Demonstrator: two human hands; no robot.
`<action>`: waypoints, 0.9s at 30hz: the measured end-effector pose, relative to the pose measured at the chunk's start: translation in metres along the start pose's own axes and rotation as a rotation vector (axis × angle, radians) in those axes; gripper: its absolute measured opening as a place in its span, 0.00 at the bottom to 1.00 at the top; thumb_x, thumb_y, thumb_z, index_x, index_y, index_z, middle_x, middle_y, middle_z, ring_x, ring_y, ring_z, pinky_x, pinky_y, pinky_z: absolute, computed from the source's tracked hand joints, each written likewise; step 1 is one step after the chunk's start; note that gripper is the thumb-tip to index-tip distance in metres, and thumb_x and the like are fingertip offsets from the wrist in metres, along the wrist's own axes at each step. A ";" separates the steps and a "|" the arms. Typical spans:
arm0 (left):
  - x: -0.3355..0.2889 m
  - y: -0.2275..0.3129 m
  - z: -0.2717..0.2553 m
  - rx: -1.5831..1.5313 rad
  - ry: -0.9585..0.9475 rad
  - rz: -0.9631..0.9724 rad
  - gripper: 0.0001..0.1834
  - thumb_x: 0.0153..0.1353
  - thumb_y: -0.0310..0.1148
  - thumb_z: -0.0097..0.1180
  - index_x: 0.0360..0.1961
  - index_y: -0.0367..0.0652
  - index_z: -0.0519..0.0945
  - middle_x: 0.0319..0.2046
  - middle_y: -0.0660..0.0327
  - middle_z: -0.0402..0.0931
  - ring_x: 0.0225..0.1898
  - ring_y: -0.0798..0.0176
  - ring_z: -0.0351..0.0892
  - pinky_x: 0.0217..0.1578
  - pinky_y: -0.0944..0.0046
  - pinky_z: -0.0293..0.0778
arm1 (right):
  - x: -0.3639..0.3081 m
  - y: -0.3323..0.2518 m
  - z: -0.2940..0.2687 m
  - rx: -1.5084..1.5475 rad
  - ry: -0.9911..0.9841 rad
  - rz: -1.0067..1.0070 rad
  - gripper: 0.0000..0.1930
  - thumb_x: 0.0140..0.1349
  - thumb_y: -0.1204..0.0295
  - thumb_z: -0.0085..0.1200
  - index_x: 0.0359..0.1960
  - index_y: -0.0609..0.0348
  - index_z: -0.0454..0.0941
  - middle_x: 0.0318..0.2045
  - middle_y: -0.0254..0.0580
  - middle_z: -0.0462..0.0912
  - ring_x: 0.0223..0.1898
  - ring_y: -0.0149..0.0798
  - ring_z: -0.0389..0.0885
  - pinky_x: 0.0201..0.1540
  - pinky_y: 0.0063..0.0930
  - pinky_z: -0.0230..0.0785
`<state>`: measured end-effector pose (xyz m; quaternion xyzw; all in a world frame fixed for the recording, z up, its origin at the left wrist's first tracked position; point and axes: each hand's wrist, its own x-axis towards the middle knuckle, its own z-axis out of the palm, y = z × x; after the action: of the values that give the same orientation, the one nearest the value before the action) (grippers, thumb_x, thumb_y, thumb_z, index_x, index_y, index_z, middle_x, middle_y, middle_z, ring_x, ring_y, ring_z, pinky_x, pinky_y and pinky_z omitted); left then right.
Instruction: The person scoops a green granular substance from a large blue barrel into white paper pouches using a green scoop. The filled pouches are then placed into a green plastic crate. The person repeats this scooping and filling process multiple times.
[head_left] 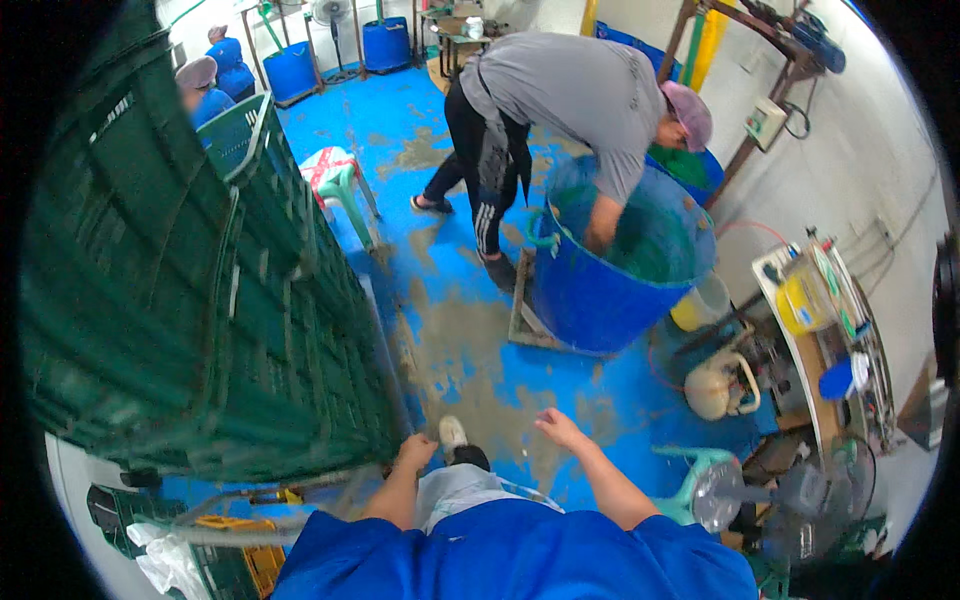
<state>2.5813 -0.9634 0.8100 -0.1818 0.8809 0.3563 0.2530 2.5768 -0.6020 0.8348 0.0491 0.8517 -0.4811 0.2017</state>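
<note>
My left hand (417,451) hangs low beside the stack of green plastic crates (300,340), its fingers loosely curled and nothing visible in them. Out over the blue floor, my right hand (558,427) is apart from every object, fingers bent together and holding nothing I can see. Between the two hands my white shoe (453,432) shows on the worn floor. Ahead stands a big blue drum (610,305) with a green inside. A co-worker in a grey shirt (560,85) bends over it, one arm reaching down inside.
The drum rests on a low platform (545,335). A green stool (345,195) stands beyond the crates. To the right are a cream jug (708,390), a pale bucket (702,302), a cluttered bench (810,370) and a fan (720,495). Two people in blue (232,68) are far left.
</note>
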 end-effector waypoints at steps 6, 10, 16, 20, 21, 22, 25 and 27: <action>0.130 0.031 -0.092 -0.272 0.021 -0.377 0.11 0.52 0.37 0.57 0.29 0.39 0.78 0.23 0.55 0.77 0.21 0.53 0.78 0.20 0.54 0.74 | 0.113 -0.170 -0.071 0.358 -0.109 -0.019 0.19 0.60 0.62 0.50 0.49 0.60 0.68 0.42 0.42 0.75 0.37 0.33 0.76 0.42 0.29 0.68; 0.242 0.156 -0.183 -0.122 0.129 -0.117 0.21 0.51 0.47 0.51 0.31 0.37 0.79 0.28 0.47 0.78 0.28 0.46 0.78 0.28 0.52 0.72 | 0.176 -0.240 -0.095 0.490 -0.111 -0.032 0.20 0.60 0.61 0.50 0.50 0.60 0.67 0.41 0.40 0.74 0.37 0.32 0.75 0.41 0.27 0.67; 0.332 0.438 -0.310 -0.261 0.138 0.586 0.15 0.54 0.40 0.55 0.31 0.37 0.76 0.24 0.58 0.76 0.22 0.65 0.75 0.24 0.64 0.69 | 0.292 -0.330 -0.158 0.553 -0.090 -0.187 0.17 0.61 0.63 0.50 0.48 0.59 0.69 0.38 0.37 0.76 0.36 0.29 0.75 0.39 0.24 0.67; 0.400 0.509 -0.407 -0.131 0.242 0.892 0.13 0.53 0.38 0.56 0.31 0.37 0.76 0.27 0.54 0.78 0.26 0.60 0.77 0.30 0.61 0.71 | 0.407 -0.404 -0.185 0.629 -0.040 -0.361 0.16 0.61 0.65 0.51 0.47 0.60 0.70 0.37 0.36 0.75 0.36 0.28 0.74 0.41 0.24 0.68; 0.422 0.500 -0.431 0.049 0.383 0.858 0.13 0.53 0.38 0.56 0.31 0.38 0.76 0.28 0.53 0.78 0.28 0.57 0.77 0.31 0.59 0.72 | 0.434 -0.426 -0.188 0.618 -0.050 -0.431 0.16 0.61 0.65 0.51 0.47 0.60 0.70 0.37 0.36 0.75 0.36 0.28 0.74 0.41 0.24 0.68; 0.444 0.481 -0.456 0.191 0.544 0.931 0.14 0.53 0.39 0.57 0.31 0.38 0.76 0.28 0.52 0.78 0.29 0.53 0.78 0.32 0.57 0.72 | 0.463 -0.453 -0.189 0.559 -0.045 -0.372 0.18 0.60 0.65 0.51 0.49 0.61 0.69 0.40 0.39 0.76 0.38 0.32 0.75 0.43 0.25 0.68; 0.498 0.386 -0.520 0.247 0.491 0.529 0.18 0.52 0.44 0.54 0.29 0.36 0.77 0.28 0.47 0.77 0.33 0.45 0.77 0.34 0.51 0.71 | 0.534 -0.533 -0.200 0.183 -0.043 -0.514 0.20 0.59 0.63 0.52 0.50 0.62 0.68 0.43 0.44 0.76 0.42 0.38 0.76 0.45 0.29 0.68; 0.502 0.293 -0.545 0.374 0.546 0.106 0.24 0.50 0.50 0.54 0.28 0.34 0.77 0.25 0.44 0.76 0.32 0.43 0.76 0.33 0.49 0.70 | 0.570 -0.581 -0.201 0.207 -0.294 -0.701 0.23 0.59 0.59 0.52 0.51 0.62 0.67 0.46 0.47 0.75 0.46 0.42 0.75 0.48 0.33 0.67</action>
<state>1.8578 -1.2268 1.0147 -0.1749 0.9745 0.1392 0.0177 1.8346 -0.8058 1.1684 -0.2941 0.7260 -0.6059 0.1391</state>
